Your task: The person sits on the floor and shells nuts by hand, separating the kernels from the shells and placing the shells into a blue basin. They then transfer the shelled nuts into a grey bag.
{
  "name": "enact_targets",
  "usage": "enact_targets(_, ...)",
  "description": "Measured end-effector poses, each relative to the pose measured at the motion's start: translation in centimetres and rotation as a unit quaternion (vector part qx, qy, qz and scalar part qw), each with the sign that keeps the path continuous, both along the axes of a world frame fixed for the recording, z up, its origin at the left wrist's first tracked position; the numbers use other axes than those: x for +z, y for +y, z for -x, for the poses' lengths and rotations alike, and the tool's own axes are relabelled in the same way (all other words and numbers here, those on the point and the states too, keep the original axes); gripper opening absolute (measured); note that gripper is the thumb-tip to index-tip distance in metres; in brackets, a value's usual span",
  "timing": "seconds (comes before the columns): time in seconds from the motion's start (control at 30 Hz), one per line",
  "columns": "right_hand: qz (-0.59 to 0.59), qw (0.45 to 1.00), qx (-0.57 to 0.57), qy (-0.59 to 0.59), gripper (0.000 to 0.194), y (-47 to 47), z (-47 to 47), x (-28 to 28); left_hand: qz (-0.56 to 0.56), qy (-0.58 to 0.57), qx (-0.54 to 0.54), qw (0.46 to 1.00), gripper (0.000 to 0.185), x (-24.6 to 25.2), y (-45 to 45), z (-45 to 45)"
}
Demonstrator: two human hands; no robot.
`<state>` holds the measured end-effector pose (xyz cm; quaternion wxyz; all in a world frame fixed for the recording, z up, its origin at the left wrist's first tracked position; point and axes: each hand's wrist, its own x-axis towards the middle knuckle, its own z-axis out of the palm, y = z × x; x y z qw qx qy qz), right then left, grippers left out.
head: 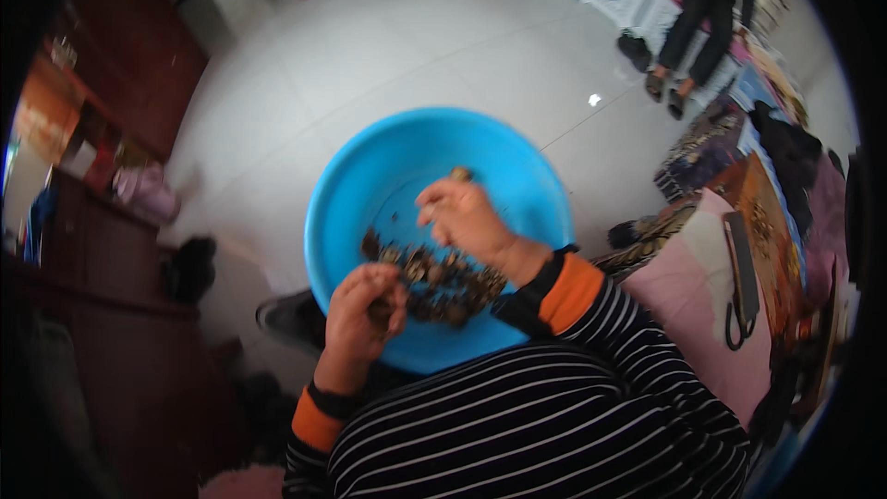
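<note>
A round blue plastic basin point(332, 173) stands before me. A loose heap of small brown, lumpy pieces point(450, 291) lies in its near half, too blurred to name more exactly. At the basin's near left rim, the fingers of my left hand point(364, 312) curl around a dark brown piece point(380, 309). Over the middle of the basin is my right hand point(468, 222), above the heap with its fingers half bent; whether they hold anything is unclear. A single brown piece point(461, 172) shows just past its knuckles.
On my right, scissors point(739, 326) and a dark flat object point(743, 263) lie on pink cloth point(693, 291). Beyond are piled fabrics point(700, 142) and a person's dark-trousered legs point(693, 34). Dark red cabinets point(138, 360) and a pink bag point(145, 190) stand left on the tiled floor point(388, 48).
</note>
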<state>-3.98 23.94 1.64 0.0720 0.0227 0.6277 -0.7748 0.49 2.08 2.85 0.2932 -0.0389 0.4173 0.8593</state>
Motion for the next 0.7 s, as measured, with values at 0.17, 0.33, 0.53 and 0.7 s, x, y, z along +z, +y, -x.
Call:
enact_targets(0.17,-0.152,0.984,-0.022,0.093,0.014,0.3,0.1,-1.0,-0.017,-0.017,0.019,1.000,0.023,-0.1,0.3,0.1)
enact_targets(0.33,-0.247,0.965,0.016,0.092,0.016,-0.2,0.1,-2.2,-0.054,-0.010,0.043,0.998,0.031,0.0,0.4,0.0)
enact_targets(0.53,-0.392,0.901,0.068,0.174,0.021,-1.1,0.0,-3.6,-0.065,0.025,0.073,0.995,0.030,-0.6,0.0,-0.2)
enact_targets(0.7,-0.504,0.837,0.159,0.140,0.019,-0.8,-0.2,-3.5,-0.101,0.014,0.086,0.991,0.027,-0.8,0.1,-0.2)
